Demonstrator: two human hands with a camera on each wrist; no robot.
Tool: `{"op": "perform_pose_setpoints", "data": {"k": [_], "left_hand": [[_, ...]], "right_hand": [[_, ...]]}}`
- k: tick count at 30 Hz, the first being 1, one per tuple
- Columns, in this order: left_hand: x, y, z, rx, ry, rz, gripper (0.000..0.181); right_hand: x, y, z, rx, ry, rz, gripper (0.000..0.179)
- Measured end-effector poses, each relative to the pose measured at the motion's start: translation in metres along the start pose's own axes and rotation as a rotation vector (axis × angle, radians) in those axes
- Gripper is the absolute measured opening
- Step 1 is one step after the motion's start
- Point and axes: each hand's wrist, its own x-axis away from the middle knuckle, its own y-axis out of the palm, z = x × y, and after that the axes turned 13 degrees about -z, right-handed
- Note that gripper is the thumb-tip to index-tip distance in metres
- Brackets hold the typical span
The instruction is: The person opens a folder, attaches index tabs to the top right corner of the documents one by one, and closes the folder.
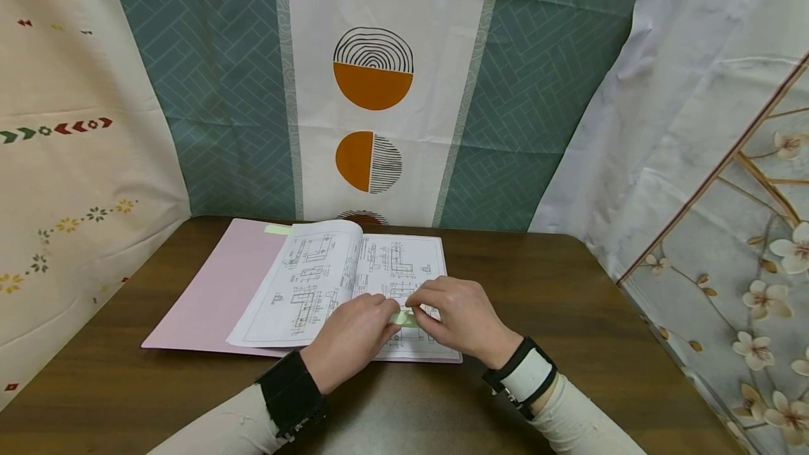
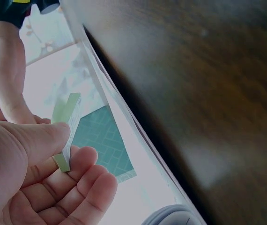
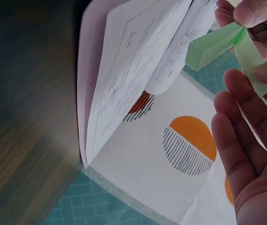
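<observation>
Over the right page of an open booklet [image 1: 411, 244] of technical drawings, both hands come close together. My left hand [image 1: 357, 332] pinches a small pad of light green sticky notes [image 3: 208, 49] between thumb and forefinger. The thumb and a finger of my right hand [image 1: 464, 314] grip one green sticky note [image 3: 249, 61], which angles away from the pad but meets it at one end. In the right wrist view, the other right fingers extend beside the note. The left wrist view shows the pad's layered edge.
Under the booklet, a pink cover [image 1: 202, 293] spreads to the left on the brown wooden table [image 1: 524, 272]. A green sticky tab [image 1: 277, 229] shows at the top of the left page. Patterned curtains [image 1: 227, 90] hang behind and at both sides.
</observation>
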Motion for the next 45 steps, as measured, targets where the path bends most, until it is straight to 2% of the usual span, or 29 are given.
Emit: {"op": "perform_pose_setpoints", "data": {"k": [5,10,22,27,33,45], "left_hand": [[0.0003,-0.0005,0.0003,0.011,-0.005,-0.015,0.018],[0.0005,-0.0005,0.0001,0.034,-0.011,-0.016,0.018],[-0.0006,0.0006,0.0005,0.073,-0.022,0.010,0.019],[-0.0010,0.0009,-0.0002,0.101,-0.047,0.030,0.019],[-0.0015,0.0000,-0.0011,0.101,-0.047,0.050,0.022],[-0.0037,-0.0005,-0.0013,0.178,-0.114,-0.026,0.015]], "right_hand": [[0.0000,0.0004,0.0007,0.014,-0.011,-0.017,0.015],[0.0004,0.0000,0.0012,0.026,-0.003,0.027,0.018],[0.0001,0.0001,0.0009,-0.042,-0.028,0.072,0.020],[-0.0006,0.0005,0.0007,-0.045,-0.029,0.078,0.022],[-0.0014,0.0008,-0.0002,-0.046,-0.044,0.104,0.022],[-0.0005,-0.0014,-0.0019,-0.032,-0.055,0.106,0.026]]}}
